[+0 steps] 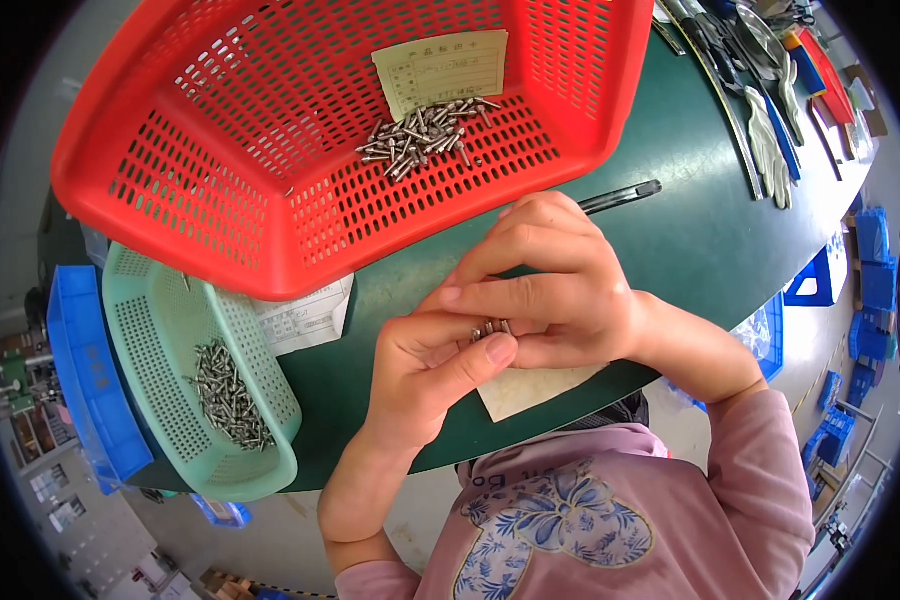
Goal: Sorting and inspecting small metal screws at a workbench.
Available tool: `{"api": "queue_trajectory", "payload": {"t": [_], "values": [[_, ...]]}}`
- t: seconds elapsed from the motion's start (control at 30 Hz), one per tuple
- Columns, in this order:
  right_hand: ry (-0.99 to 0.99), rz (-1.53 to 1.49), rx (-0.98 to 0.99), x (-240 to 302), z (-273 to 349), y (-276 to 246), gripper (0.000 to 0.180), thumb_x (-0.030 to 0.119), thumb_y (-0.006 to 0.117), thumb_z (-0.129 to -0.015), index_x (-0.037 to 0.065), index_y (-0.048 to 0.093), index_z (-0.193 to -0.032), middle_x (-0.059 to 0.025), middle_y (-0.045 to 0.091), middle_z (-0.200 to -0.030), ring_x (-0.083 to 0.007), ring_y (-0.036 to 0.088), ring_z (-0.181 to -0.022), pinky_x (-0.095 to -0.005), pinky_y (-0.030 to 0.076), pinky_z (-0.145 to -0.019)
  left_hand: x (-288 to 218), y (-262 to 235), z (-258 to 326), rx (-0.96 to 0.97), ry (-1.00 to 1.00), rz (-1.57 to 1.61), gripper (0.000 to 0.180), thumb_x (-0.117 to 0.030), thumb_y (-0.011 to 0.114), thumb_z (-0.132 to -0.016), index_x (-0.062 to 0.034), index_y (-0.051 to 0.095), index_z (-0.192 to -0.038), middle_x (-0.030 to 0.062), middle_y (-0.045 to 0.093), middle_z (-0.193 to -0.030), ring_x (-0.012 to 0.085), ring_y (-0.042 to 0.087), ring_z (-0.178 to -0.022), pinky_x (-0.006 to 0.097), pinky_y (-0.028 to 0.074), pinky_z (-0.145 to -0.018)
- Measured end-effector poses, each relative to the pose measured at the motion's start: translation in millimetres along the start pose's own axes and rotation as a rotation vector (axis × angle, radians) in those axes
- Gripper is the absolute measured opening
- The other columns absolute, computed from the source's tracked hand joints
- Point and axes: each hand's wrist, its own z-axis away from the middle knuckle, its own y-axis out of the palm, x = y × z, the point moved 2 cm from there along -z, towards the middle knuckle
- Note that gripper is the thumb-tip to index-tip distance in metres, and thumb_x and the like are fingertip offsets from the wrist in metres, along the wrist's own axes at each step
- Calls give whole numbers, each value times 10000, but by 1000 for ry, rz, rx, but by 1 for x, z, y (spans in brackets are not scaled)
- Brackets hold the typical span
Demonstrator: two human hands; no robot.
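Work surface: dark green, curved-edge tabletop [670,245]. Person's left hand [420,370] pinches a few small, silver, shank-like metal parts [491,329] under the thumb, above the tabletop. Right hand [560,285], fingers curled, meets the left (whether it grips a part, cannot tell). Beyond: red perforated plastic basket [225,250] containing a similar pile [420,140]; at left, pale green perforated plastic basket [160,385], also containing metal parts.

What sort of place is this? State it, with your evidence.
Probably a factory workshop: the red basket and pale green basket both hold many small metal parts, and blue plastic bins show at the right.
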Motion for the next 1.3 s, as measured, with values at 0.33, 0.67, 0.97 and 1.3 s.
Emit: {"api": "queue_trajectory", "payload": {"t": [0.33, 0.67, 0.97, 1.3], "values": [[11, 28, -2, 0, -1, 0, 344, 304, 702, -753, 43, 691, -976, -41, 640, -886, -191, 569, -737, -331, 419, -650, -2, 1, -1, -20, 3, -69, 168, 0, 596, -861, 69, 658, -1002, 99, 616, -1074, 167, 589, -980, 266, 483, -849], [15, 38, -2, -2, 0, -1, 361, 320, 707, -745, 46, 689, -980, -40, 638, -901, -192, 568, -742, -332, 412, -662, -4, 6, -2, -20, 39, -78, 167, 7, 600, -861, 74, 653, -1004, 105, 605, -1089, 172, 590, -982, 262, 488, -842], [136, 122, -34, -2, 0, -7, 560, 219, 750, -515, 82, 640, -1047, -30, 613, -921, -230, 558, -785, -346, 410, -701, -17, 12, -5, -57, 646, -1107, 287, 8, 691, -693, -43, 709, -975, 113, 624, -993, 226, 618, -824, 269, 511, -665], [91, 202, -76, -5, 1, -2, 561, 250, 752, -541, 86, 636, -1065, -18, 618, -937, -220, 561, -795, -348, 410, -700, -14, 18, -4, -73, 1081, -1582, 215, -66, 711, -720, -55, 708, -935, 72, 644, -981, 204, 623, -832, 276, 521, -627]]}}
